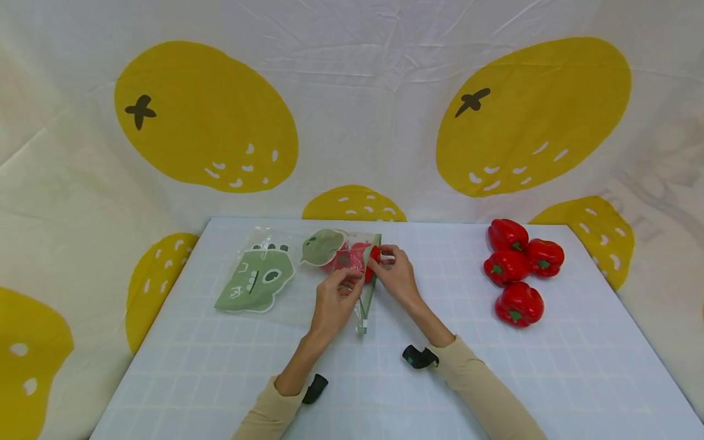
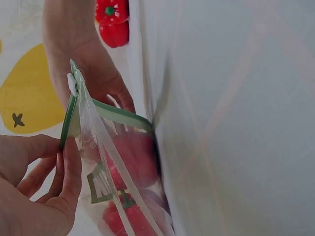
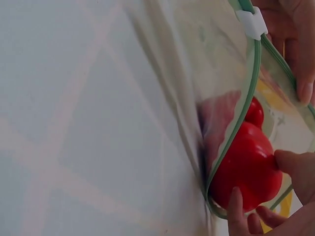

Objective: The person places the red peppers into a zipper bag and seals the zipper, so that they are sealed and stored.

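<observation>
A clear slider bag (image 1: 255,281) with green cartoon prints lies flat, its green-edged mouth toward the right. My left hand (image 1: 333,299) pinches the upper edge of that mouth between thumb and fingers, lifting it apart from the lower edge. At the opening, my right hand (image 1: 397,276) holds a red bell pepper (image 3: 248,164), thumb on one side and fingertips on the other; the pepper sits partly within the mouth. Deeper in the bag another red bell pepper (image 2: 129,219) shows through the film. The white slider (image 3: 252,23) is at one end of the green zip.
Several red bell peppers (image 1: 519,304) are grouped on the right side of the table (image 1: 440,391), which has a pale checked cover. Behind it hangs a cloth backdrop (image 1: 363,122) with large yellow fruit prints. Black wrist cameras (image 1: 420,357) sit below both hands.
</observation>
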### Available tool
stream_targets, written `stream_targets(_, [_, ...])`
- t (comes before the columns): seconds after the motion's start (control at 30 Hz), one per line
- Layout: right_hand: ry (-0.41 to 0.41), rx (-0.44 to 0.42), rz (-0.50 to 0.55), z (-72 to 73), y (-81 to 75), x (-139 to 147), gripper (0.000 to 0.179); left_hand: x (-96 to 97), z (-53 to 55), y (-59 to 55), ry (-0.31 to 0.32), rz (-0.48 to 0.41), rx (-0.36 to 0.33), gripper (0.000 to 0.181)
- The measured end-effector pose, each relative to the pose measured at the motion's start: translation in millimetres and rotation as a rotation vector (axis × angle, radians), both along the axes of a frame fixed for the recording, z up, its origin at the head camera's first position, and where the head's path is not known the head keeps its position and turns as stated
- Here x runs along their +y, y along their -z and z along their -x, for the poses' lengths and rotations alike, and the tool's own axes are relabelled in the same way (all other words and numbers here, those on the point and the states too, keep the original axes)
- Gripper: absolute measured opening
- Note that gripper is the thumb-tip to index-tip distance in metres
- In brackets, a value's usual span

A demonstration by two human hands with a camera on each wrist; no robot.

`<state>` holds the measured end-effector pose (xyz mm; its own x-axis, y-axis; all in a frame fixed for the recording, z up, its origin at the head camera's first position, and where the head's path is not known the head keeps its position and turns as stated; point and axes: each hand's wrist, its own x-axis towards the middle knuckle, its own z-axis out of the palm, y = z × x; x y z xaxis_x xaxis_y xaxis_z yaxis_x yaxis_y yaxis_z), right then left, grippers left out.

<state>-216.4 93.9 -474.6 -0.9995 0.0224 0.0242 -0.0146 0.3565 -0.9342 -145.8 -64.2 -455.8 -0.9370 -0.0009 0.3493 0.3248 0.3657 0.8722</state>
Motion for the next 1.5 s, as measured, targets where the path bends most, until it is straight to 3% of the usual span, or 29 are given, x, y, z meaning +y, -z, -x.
stream_targets(0.13, [-0.002, -0.004, -0.022, 1.7, -0.8, -2.0, 0.048, 0.2, 0.0, 0.8, 0.000, -0.002, 0.019, 0.008])
stream_targets(0.43, [-0.102, -0.003, 0.064, 3.6, -1.6, -2.3, 0.048, 0.4, 0.0, 1.4, 0.013, -0.015, 0.046, 0.009])
stream_targets(0.8, [-0.192, 0.012, 0.010, 6.8, 2.4, -0.2, 0.051, -1.0, -0.4, 1.5, 0.019, 0.004, 0.020, 0.010])
stream_targets(1.13, [-0.172, 0.037, -0.035, 10.2, 6.8, -11.8, 0.032, -3.4, -2.7, 0.5, 0.048, 0.005, 0.019, 0.016])
stream_targets(1.5, [-0.129, 0.019, -0.024, 17.2, 7.6, -24.2, 0.039, -4.1, -3.5, -1.0, 0.048, 0.013, 0.038, 0.020])
